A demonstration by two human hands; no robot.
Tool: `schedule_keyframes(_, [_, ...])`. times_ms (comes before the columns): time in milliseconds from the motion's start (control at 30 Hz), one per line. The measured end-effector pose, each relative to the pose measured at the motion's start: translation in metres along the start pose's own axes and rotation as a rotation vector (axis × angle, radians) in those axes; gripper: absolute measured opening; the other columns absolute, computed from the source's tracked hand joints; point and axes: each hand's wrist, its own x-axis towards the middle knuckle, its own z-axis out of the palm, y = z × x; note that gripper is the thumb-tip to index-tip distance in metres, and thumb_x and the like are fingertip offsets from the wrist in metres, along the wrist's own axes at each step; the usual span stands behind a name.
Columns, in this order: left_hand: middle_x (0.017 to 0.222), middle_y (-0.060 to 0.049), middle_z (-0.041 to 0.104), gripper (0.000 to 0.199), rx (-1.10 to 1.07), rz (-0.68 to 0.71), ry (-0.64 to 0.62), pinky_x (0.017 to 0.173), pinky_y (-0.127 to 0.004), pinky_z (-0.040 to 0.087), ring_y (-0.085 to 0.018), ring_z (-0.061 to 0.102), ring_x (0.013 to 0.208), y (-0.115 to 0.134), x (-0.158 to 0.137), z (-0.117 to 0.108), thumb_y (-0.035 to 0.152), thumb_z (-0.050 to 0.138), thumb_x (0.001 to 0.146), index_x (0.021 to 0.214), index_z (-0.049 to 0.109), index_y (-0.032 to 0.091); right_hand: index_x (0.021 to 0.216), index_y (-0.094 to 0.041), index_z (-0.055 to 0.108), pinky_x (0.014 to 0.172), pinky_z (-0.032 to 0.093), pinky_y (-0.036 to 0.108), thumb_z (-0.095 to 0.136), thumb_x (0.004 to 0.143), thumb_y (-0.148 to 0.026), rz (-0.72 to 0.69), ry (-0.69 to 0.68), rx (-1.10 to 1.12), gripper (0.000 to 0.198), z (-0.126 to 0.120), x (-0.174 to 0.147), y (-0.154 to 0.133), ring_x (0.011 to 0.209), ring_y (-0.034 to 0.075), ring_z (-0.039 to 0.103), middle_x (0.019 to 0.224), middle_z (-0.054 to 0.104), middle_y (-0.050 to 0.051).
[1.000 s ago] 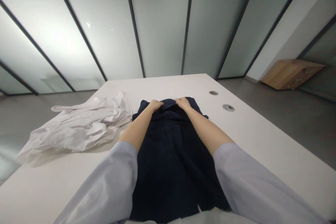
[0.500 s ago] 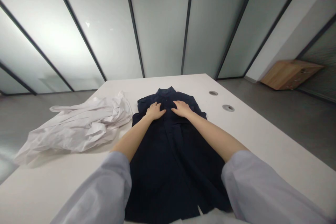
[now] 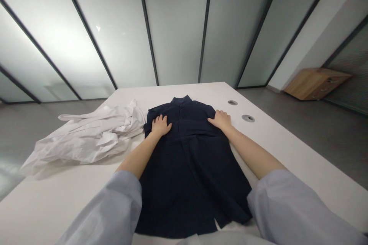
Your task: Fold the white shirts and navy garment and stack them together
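A dark navy shirt [image 3: 186, 172] lies face up on the white table, its collar at the far end and its hem near me. My left hand [image 3: 161, 125] rests flat on the upper left of the chest, fingers spread. On the opposite side, my right hand [image 3: 220, 119] lies over the shirt's right edge near the sleeve, palm down with the fingers stretched out. Creases run across the cloth between the hands. Neither hand grips anything that I can see.
To the left, a crumpled white garment [image 3: 89, 134] hangs partly over the edge of the white table [image 3: 287, 160]. Two round cable holes, one a grommet [image 3: 248, 118], sit at the right. Frosted glass panels stand behind, and a wooden cabinet [image 3: 317, 83] is far right.
My hands have moved apart across the shirt, the left one slightly leftward and the right one out to the right edge. The shirt's right side near the sleeve now looks drawn in under my hand.
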Motion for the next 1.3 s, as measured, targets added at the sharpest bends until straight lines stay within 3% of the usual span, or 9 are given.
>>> schedule_keyframes(233, [0.152, -0.016, 0.038, 0.059, -0.030, -0.005, 0.003, 0.112, -0.049, 0.028, -0.032, 0.033, 0.140, 0.008, -0.008, 0.007, 0.048, 0.035, 0.092, 0.140, 0.046, 0.017, 0.098, -0.013, 0.070, 0.076, 0.049, 0.031, 0.058, 0.074, -0.022, -0.034, -0.235, 0.214, 0.028, -0.019, 0.040, 0.029, 0.090, 0.025, 0.066, 0.096, 0.072, 0.013])
schedule_keyframes(333, [0.152, -0.014, 0.039, 0.057, -0.029, 0.008, 0.010, 0.112, -0.048, 0.029, -0.031, 0.034, 0.139, 0.004, -0.007, 0.007, 0.049, 0.037, 0.092, 0.139, 0.047, 0.019, 0.093, -0.012, 0.070, 0.072, 0.049, 0.031, 0.056, 0.073, -0.016, 0.171, -0.097, 0.446, 0.025, -0.027, 0.054, 0.051, 0.081, 0.024, 0.066, 0.085, 0.072, 0.011])
schedule_keyframes(467, [0.152, -0.014, 0.039, 0.056, -0.017, 0.009, 0.019, 0.112, -0.047, 0.030, -0.030, 0.035, 0.139, 0.003, -0.007, 0.009, 0.049, 0.035, 0.093, 0.140, 0.047, 0.020, 0.121, -0.006, 0.058, 0.081, 0.049, 0.038, 0.040, 0.084, -0.018, 0.446, 0.220, 0.536, 0.043, -0.033, 0.054, 0.070, 0.098, 0.028, 0.064, 0.108, 0.067, 0.020])
schedule_keyframes(567, [0.152, -0.014, 0.039, 0.057, -0.002, 0.010, 0.019, 0.112, -0.048, 0.029, -0.030, 0.034, 0.139, 0.004, -0.007, 0.010, 0.048, 0.034, 0.093, 0.141, 0.046, 0.019, 0.130, -0.006, 0.050, 0.092, 0.046, 0.035, 0.038, 0.087, -0.023, 0.381, 0.309, 0.541, 0.048, -0.031, 0.046, 0.062, 0.109, 0.026, 0.059, 0.120, 0.063, 0.019])
schedule_keyframes(633, [0.153, -0.015, 0.037, 0.059, 0.002, 0.015, 0.006, 0.113, -0.049, 0.027, -0.031, 0.032, 0.141, 0.005, -0.007, 0.010, 0.048, 0.032, 0.093, 0.142, 0.044, 0.018, 0.130, -0.008, 0.052, 0.098, 0.042, 0.034, 0.043, 0.086, -0.026, 0.192, 0.295, 0.487, 0.049, -0.025, 0.036, 0.049, 0.114, 0.026, 0.057, 0.124, 0.061, 0.018])
schedule_keyframes(800, [0.158, -0.014, 0.027, 0.066, -0.006, -0.028, -0.076, 0.115, -0.054, 0.021, -0.033, 0.023, 0.145, 0.005, -0.011, 0.007, 0.054, 0.026, 0.093, 0.148, 0.036, 0.019, 0.140, -0.015, 0.049, 0.110, 0.031, 0.042, 0.047, 0.090, -0.038, -0.299, 0.047, 0.159, 0.055, 0.001, 0.002, 0.020, 0.134, 0.031, 0.040, 0.146, 0.046, 0.014])
schedule_keyframes(1000, [0.160, -0.014, 0.019, 0.073, -0.020, -0.144, -0.151, 0.110, -0.063, 0.024, -0.041, 0.017, 0.145, 0.012, -0.019, -0.002, 0.059, 0.025, 0.091, 0.152, 0.030, 0.019, 0.147, -0.017, 0.041, 0.112, 0.025, 0.047, 0.030, 0.096, -0.057, -0.134, -0.134, 0.018, 0.066, 0.021, -0.009, 0.018, 0.140, 0.034, 0.032, 0.154, 0.036, 0.014])
schedule_keyframes(1200, [0.161, -0.012, 0.018, 0.073, -0.024, -0.137, -0.161, 0.110, -0.063, 0.025, -0.041, 0.016, 0.145, 0.008, -0.020, -0.003, 0.060, 0.024, 0.090, 0.152, 0.029, 0.022, 0.138, -0.015, 0.051, 0.112, 0.026, 0.044, 0.030, 0.098, -0.046, -0.117, -0.008, 0.065, 0.055, 0.018, 0.003, 0.037, 0.137, 0.029, 0.037, 0.147, 0.045, 0.015])
schedule_keyframes(1300, [0.161, -0.011, 0.020, 0.072, -0.008, -0.112, -0.146, 0.110, -0.062, 0.027, -0.040, 0.018, 0.145, 0.004, -0.020, -0.002, 0.060, 0.024, 0.091, 0.152, 0.030, 0.022, 0.135, -0.009, 0.052, 0.104, 0.036, 0.045, 0.038, 0.094, -0.040, 0.075, 0.120, 0.119, 0.054, 0.014, 0.010, 0.052, 0.127, 0.033, 0.047, 0.137, 0.053, 0.021])
